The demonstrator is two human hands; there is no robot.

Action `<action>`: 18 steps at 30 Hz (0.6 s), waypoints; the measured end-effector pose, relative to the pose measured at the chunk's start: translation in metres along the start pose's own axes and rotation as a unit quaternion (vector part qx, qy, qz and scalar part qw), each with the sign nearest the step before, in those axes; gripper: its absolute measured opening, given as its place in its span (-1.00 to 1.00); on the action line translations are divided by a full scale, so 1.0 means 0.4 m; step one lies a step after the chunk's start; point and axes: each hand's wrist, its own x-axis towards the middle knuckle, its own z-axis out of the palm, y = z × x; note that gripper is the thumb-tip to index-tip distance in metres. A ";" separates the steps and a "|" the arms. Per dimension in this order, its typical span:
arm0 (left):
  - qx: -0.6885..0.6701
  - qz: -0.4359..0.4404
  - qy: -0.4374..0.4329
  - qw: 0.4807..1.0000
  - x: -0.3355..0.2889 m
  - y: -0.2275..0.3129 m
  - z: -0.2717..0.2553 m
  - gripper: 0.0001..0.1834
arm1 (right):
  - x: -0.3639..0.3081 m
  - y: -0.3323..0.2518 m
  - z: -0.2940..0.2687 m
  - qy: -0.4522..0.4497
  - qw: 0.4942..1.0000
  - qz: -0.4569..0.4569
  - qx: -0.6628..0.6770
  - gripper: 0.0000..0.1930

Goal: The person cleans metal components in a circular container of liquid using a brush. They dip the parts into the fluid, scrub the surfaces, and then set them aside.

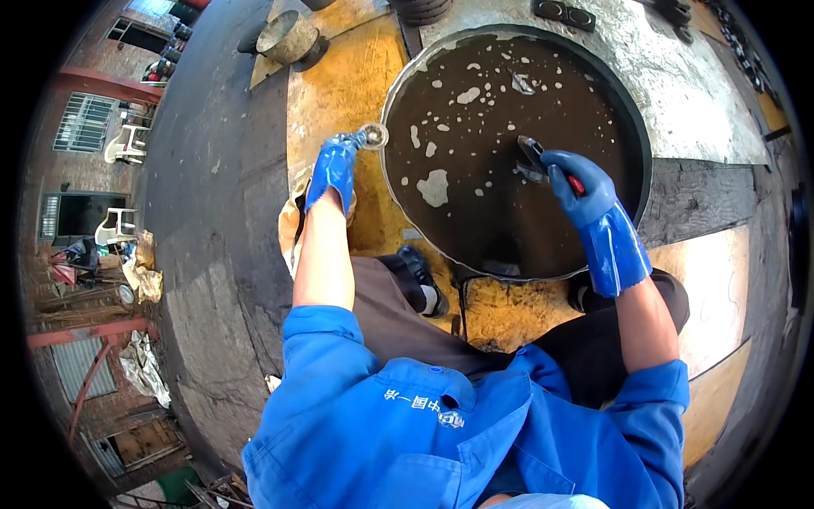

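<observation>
My left hand point(331, 170), in a blue rubber glove, is closed on a small round metal ring-shaped part point(374, 136) beside the left rim of a large round tub point(388, 170). Dark brown liquid point(526, 216) with pale foam patches fills the tub. Over its right side, my gloved right hand point(583, 188) grips a slim hand tool point(532, 149) with a red and black handle. The tool's end points to the upper left above the liquid; its exact kind is unclear. A shiny scrap point(521, 83) floats near the far side.
Yellow-stained board point(348, 93) lies left of the tub, with a dirty metal bucket point(288, 38) at its far end. Stacked black rings point(420, 10) and a black twin-ring object point(564, 13) sit beyond. My legs straddle the tub's near side; a black shoe point(415, 267) stands close by.
</observation>
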 end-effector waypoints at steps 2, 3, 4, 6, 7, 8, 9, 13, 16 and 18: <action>0.007 0.013 0.030 0.999 -0.066 0.053 -0.011 -0.70 | -0.003 -0.031 -0.006 -0.031 0.998 0.052 0.004 -0.82; 0.017 0.027 0.043 0.999 -0.060 0.051 -0.039 -0.71 | -0.007 -0.030 0.002 -0.024 0.999 0.038 0.004 -0.82; 0.027 0.041 0.056 0.997 -0.076 0.072 -0.057 -0.72 | -0.011 -0.016 0.005 -0.017 1.000 0.024 0.004 -0.82; 0.051 0.050 0.095 0.993 -0.087 0.076 -0.106 -0.71 | -0.015 -0.006 -0.002 -0.015 0.999 0.037 0.014 -0.82; 0.063 0.035 0.103 0.992 -0.081 0.066 -0.150 -0.68 | -0.012 -0.006 -0.007 -0.023 0.999 0.041 0.020 -0.82; 0.003 0.058 0.114 0.992 -0.087 0.049 -0.190 -0.71 | -0.014 -0.008 -0.009 -0.027 0.997 0.058 0.031 -0.81; -0.057 0.082 0.122 0.988 -0.088 0.031 -0.227 -0.74 | -0.018 -0.005 -0.009 -0.030 0.997 0.059 0.026 -0.81; 0.226 -0.003 0.213 0.950 -0.010 -0.178 -0.529 -0.70 | -0.021 -0.016 0.007 -0.049 0.997 0.063 0.012 -0.81; 0.202 0.015 0.267 0.942 -0.006 -0.291 -0.641 -0.65 | -0.027 -0.014 0.010 -0.050 0.998 0.039 -0.007 -0.81; 0.296 -0.015 0.278 0.914 -0.015 -0.318 -0.709 -0.57 | -0.037 0.003 0.012 -0.045 0.998 0.048 0.001 -0.81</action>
